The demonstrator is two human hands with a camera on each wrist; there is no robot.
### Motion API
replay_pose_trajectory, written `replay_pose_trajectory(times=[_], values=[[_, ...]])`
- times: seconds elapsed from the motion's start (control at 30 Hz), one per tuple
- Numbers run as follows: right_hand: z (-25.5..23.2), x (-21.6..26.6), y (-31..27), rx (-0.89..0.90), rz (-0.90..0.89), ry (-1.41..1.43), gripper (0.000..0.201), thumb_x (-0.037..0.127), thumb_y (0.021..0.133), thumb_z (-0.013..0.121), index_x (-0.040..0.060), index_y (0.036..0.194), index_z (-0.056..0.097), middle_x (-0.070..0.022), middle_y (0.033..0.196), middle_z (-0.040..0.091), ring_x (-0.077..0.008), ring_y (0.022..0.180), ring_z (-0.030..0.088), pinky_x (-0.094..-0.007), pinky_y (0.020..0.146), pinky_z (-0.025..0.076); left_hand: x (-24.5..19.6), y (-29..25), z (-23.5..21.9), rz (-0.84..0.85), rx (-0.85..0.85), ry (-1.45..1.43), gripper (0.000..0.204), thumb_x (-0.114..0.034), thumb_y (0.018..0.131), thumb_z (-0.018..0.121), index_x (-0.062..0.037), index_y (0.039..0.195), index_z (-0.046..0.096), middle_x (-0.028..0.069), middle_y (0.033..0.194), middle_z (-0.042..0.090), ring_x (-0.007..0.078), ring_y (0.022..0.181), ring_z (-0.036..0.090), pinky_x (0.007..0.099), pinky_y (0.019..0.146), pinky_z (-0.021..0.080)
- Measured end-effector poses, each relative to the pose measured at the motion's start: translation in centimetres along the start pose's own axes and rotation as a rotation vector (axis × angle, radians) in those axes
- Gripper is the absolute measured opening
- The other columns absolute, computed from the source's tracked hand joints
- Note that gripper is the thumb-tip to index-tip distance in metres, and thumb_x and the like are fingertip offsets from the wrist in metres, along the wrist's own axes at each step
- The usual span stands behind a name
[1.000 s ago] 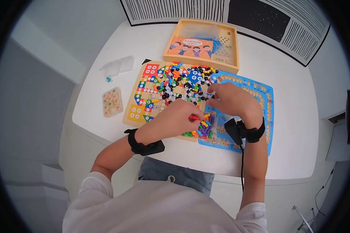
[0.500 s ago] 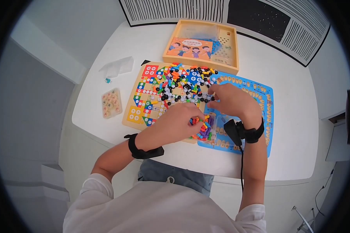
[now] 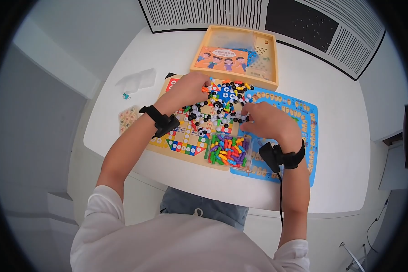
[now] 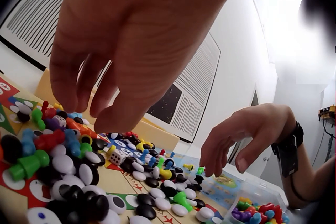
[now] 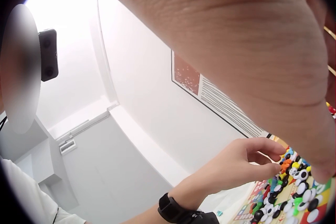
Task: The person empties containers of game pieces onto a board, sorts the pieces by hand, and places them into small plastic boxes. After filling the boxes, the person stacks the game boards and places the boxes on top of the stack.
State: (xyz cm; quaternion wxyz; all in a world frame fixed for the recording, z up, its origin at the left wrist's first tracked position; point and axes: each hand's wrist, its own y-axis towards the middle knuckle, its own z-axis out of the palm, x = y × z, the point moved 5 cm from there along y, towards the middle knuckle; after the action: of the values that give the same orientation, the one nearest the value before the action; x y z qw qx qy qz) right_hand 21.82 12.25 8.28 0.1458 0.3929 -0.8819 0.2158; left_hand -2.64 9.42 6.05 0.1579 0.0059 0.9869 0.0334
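Observation:
My left hand [image 3: 191, 88] reaches down over the far left part of a loose pile on the game board [image 3: 161, 129]. Its fingertips hang close above an orange pawn [image 4: 80, 127], with thumb and forefinger apart in the right wrist view. Around them lie round black-and-white pieces [image 4: 64, 163] and coloured pawns, such as a green one [image 4: 29, 165]. At the pile's right side my right hand [image 3: 273, 120] hovers with loosely bent fingers, nothing seen in them. A clear plastic box [image 3: 250, 154], full of coloured pawns [image 3: 228, 149], stands at the board's near right corner.
A blue board [image 3: 310, 136] lies under my right forearm. Behind the pile stands a wooden tray [image 3: 233, 75] holding an orange booklet [image 3: 222, 59]. To the left are an unfilled clear container [image 3: 138, 79] and a box of round wooden pieces [image 3: 128, 119], partly behind my left arm.
My left hand has gone from above the pawn box to the far left of the pile, uncovering the box. The red pawn it pinched earlier is out of its fingers. My right hand has barely moved.

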Motion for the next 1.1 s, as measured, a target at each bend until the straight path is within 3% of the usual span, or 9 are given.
replay_pose_trajectory(times=[0.37, 0.43, 0.7, 1.1], values=[[-0.4, 0.1, -0.3, -0.028, -0.005, -0.016, 0.036, 0.027, 0.089, 0.077, 0.0066, 0.119, 0.073, -0.0199, 0.112, 0.075, -0.0387, 0.105, 0.073, -0.0474, 0.088, 0.059, 0.6, 1.4, 1.5, -0.012, 0.088, 0.052, 0.023, -0.002, 0.075, 0.076, -0.0005, 0.097, 0.071, 0.0177, 0.091, 0.073, 0.0364, 0.089, 0.071, 0.0443, 0.079, 0.057], [-0.3, -0.1, -0.2, -0.012, 0.007, -0.022, 0.043, 0.032, 0.091, 0.078, 0.0086, 0.127, 0.071, -0.0168, 0.108, 0.076, -0.0366, 0.104, 0.073, -0.0446, 0.088, 0.057, 0.3, 1.5, 1.7, -0.015, 0.107, 0.061, 0.022, -0.002, 0.075, 0.076, -0.0004, 0.097, 0.07, 0.0183, 0.091, 0.073, 0.0372, 0.088, 0.071, 0.0445, 0.078, 0.057], [-0.5, 0.2, -0.5, 0.002, 0.026, -0.031, 0.043, 0.033, 0.092, 0.078, 0.0093, 0.127, 0.071, -0.0168, 0.112, 0.075, -0.0361, 0.106, 0.072, -0.0448, 0.09, 0.057, -0.2, 1.7, 1.8, 0.026, 0.029, 0.204, 0.017, 0.0, 0.078, 0.071, 0.0007, 0.095, 0.069, 0.0234, 0.087, 0.072, 0.0431, 0.087, 0.071, 0.0496, 0.078, 0.057], [-0.8, 0.4, -0.6, 0.015, 0.031, -0.052, 0.044, 0.035, 0.093, 0.077, 0.0104, 0.128, 0.07, -0.0168, 0.115, 0.075, -0.0369, 0.108, 0.072, -0.0457, 0.091, 0.057, 0.5, 2.2, 2.1, 0.053, -0.007, 0.255, 0.008, -0.002, 0.082, 0.069, 0.0, 0.089, 0.073, 0.0221, 0.083, 0.072, 0.0404, 0.082, 0.072, 0.0482, 0.077, 0.058]])
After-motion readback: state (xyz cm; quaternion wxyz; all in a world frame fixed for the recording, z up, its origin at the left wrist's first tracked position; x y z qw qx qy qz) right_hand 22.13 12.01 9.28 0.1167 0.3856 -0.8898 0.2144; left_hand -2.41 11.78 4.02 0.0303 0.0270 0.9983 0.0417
